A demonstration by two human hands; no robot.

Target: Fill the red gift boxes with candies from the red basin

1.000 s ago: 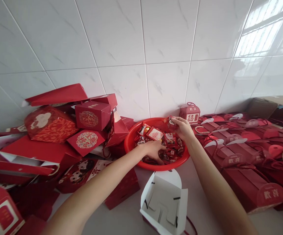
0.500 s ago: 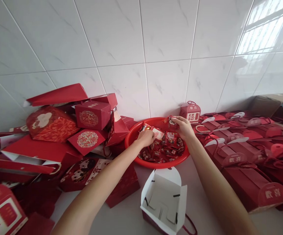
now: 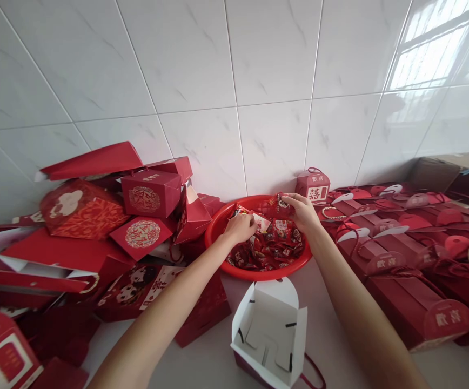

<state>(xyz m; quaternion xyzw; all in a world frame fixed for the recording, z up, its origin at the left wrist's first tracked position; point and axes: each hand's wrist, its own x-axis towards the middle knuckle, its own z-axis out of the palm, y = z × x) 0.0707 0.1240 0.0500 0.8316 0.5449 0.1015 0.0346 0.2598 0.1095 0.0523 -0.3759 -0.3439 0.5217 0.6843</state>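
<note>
Take the basket (image 3: 265,275) as the dial's centre, with twelve at the wall (image 3: 202,140). At nine o'clock, a box pile (image 3: 149,192) leans in close to the rim, so reaching in high, without a sideways sweep, seems the safer way past it.

Inside the basket, toward ten, is the left hand (image 3: 240,228). Picking here would best be done with the fingertips alone, one wrapper edge at a time, so that neighbouring packets (image 3: 267,253) aren't dragged along. Its fingers are curled and narrow beside a pale packet (image 3: 262,223); whether they grip it I cannot tell, since the hand hides the contact.

The packets lie loose and jumbled across the basket floor. Below, at six, stands a white-lined box (image 3: 269,335), its top spread wide.

At two o'clock, the right hand (image 3: 306,215) pinches a red packet (image 3: 282,206) between thumb and fingers, near the rim. A light, steady pinch should do; squeezing harder might crumple the wrapper. Beyond it, also toward two, stands a small box (image 3: 313,186), and finished-looking boxes (image 3: 404,297) fill three to four.
</note>
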